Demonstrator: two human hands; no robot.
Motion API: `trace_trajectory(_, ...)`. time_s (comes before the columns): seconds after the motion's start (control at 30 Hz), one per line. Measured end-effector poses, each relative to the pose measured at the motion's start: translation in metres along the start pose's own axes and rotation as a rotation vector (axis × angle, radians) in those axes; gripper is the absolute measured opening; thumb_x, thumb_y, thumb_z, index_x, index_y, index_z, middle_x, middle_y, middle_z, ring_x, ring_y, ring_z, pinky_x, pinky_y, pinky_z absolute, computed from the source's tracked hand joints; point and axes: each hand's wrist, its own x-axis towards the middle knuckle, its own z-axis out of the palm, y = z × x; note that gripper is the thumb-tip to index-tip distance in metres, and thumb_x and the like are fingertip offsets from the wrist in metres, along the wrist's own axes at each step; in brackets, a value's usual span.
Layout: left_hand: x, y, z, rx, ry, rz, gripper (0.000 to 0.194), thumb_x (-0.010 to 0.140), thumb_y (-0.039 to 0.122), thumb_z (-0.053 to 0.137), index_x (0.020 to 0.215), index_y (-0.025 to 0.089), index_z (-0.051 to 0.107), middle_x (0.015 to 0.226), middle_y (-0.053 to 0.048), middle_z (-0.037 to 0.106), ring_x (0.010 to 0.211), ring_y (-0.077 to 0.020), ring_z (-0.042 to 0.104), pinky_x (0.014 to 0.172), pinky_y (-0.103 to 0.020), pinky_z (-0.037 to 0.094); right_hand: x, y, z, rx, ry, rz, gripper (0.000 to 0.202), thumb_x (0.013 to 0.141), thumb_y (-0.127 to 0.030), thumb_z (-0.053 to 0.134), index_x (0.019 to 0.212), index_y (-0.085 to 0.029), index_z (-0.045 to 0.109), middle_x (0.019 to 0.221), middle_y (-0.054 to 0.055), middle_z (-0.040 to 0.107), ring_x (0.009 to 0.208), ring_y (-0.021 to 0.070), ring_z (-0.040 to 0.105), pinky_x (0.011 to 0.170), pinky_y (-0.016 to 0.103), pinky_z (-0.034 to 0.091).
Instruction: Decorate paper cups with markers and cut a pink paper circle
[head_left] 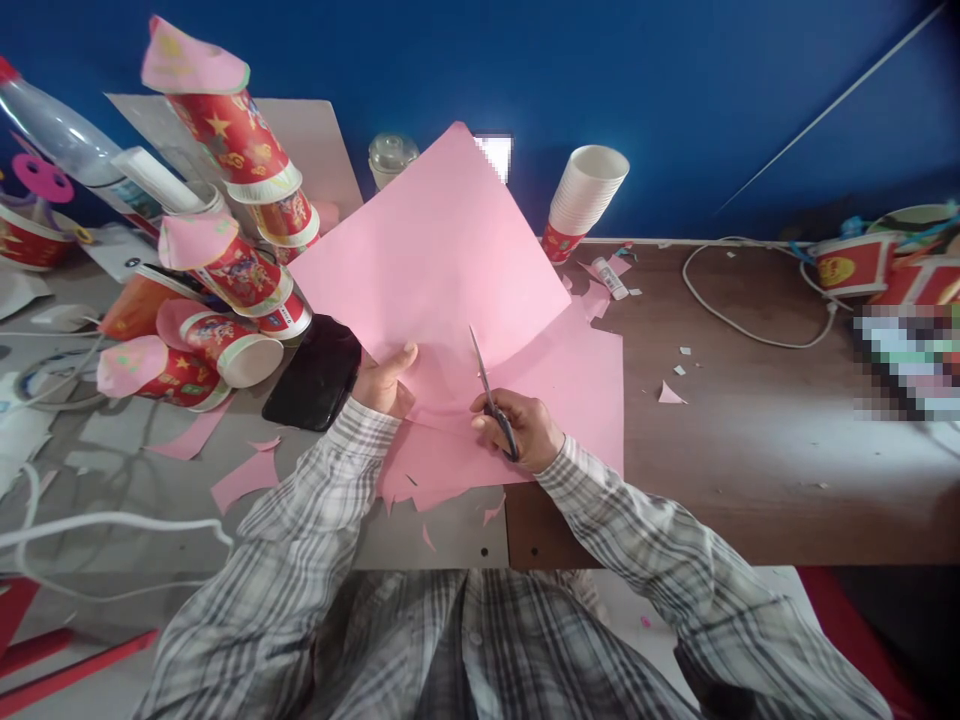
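My left hand [386, 385] grips a large sheet of pink paper [442, 240] near its lower left edge, thumb on top. The sheet is raised and tilted, one corner pointing up toward the wall. In my right hand [525, 428] is a pair of scissors [491, 395], with the fingers wrapped round the handles. Its blades point up and away from me, over the lower part of the sheet; I cannot tell whether they touch the paper. Beneath both hands lies another pink sheet [585, 385] with ragged edges, flat on the table.
Decorated red paper cups with pink cone tops [225, 130] stand and lie at the left, beside a black phone [315, 372]. A stack of paper cups [589, 195] and a glue stick [609, 278] are behind. Pink scraps [247, 480] and a white cable [739, 325] lie about.
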Motion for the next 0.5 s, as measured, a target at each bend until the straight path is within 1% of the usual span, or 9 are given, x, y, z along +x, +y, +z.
trace_trajectory(0.17,0.001,0.004,0.001,0.012,-0.039,0.002,0.072,0.078,0.050,0.102,0.142,0.028,0.078,0.137,-0.010,0.087,0.150,-0.0382,0.074,0.135,-0.063,0.054,-0.001,0.000,0.001,-0.009,0.008,0.016,0.065,0.060,-0.073,0.101,0.087,-0.025,0.067,0.052,-0.007,0.058,0.048,0.0144,0.056,0.048,0.028,0.047)
trace_trajectory(0.23,0.002,0.004,0.000,0.005,-0.042,0.014,0.074,0.076,0.051,0.104,0.140,0.027,0.078,0.139,-0.010,0.086,0.151,-0.0385,0.072,0.137,-0.062,0.052,-0.001,0.001,0.001,-0.013,0.008,0.016,0.064,0.061,-0.072,0.101,0.087,-0.025,0.067,0.052,-0.006,0.058,0.049,0.0146,0.057,0.049,0.028,0.047)
trace_trajectory(0.33,0.007,0.006,-0.004,0.002,-0.052,-0.028,0.077,0.069,0.052,0.107,0.136,0.026,0.080,0.137,-0.011,0.087,0.151,-0.0393,0.072,0.138,-0.062,0.050,-0.002,0.001,0.001,-0.007,0.003,0.021,0.063,0.061,-0.071,0.101,0.087,-0.025,0.067,0.052,-0.006,0.058,0.048,0.0143,0.057,0.049,0.027,0.047)
trace_trajectory(0.43,0.010,0.008,-0.006,0.012,-0.019,-0.054,0.079,0.062,0.052,0.109,0.131,0.025,0.081,0.132,-0.010,0.088,0.150,-0.0399,0.073,0.139,-0.062,0.050,-0.002,0.001,0.001,-0.005,-0.007,0.022,0.063,0.062,-0.071,0.101,0.087,-0.025,0.066,0.052,-0.007,0.058,0.047,0.0142,0.057,0.049,0.027,0.047)
trace_trajectory(0.5,0.012,0.009,-0.005,0.025,0.017,-0.049,0.078,0.062,0.050,0.109,0.130,0.024,0.080,0.129,-0.010,0.089,0.150,-0.0395,0.073,0.140,-0.062,0.048,-0.003,0.000,0.001,-0.009,-0.014,0.020,0.063,0.062,-0.071,0.101,0.087,-0.025,0.066,0.053,-0.007,0.058,0.047,0.0142,0.057,0.049,0.028,0.048)
